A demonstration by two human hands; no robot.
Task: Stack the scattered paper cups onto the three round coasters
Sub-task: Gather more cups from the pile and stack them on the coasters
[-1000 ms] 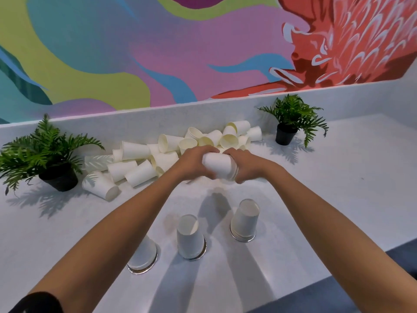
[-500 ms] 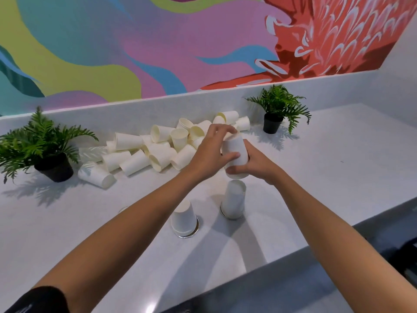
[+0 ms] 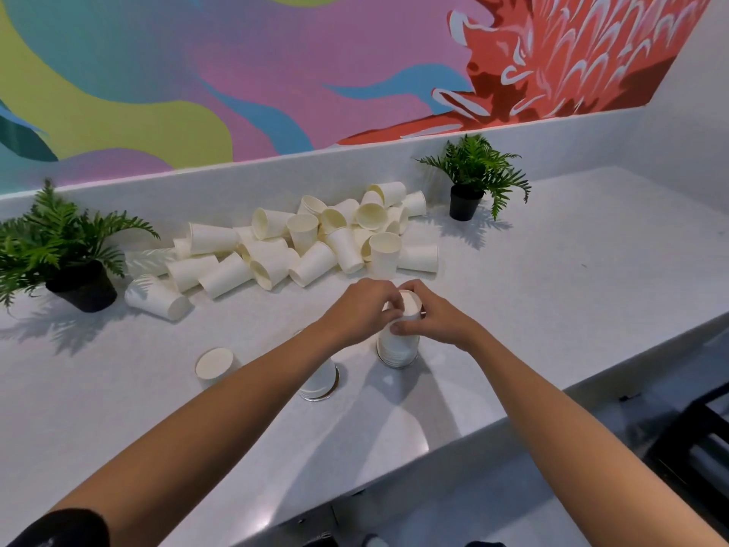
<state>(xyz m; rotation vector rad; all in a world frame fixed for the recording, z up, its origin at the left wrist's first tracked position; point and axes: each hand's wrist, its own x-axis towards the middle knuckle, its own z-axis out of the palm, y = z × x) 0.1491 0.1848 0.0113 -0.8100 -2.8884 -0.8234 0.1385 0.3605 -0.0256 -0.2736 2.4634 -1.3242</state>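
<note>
Your left hand point(image 3: 363, 305) and right hand point(image 3: 438, 317) both pinch a smooth, upturned paper cup point(image 3: 410, 304) atop the right stack point(image 3: 396, 349). Bare speckled counter point(image 3: 572, 290) spreads rightward; its straight front edge crosses beneath your forearms.

Nothing readable here tbh. The paper cups point(image 3: 315, 246) are all plain white with no logo or print that I can make out. The mural point(image 3: 276, 73) behind the table is just colour swirls and a big red flower, no lettering. The little black plant pots point(image 3: 465, 203) are plain as well.
</note>
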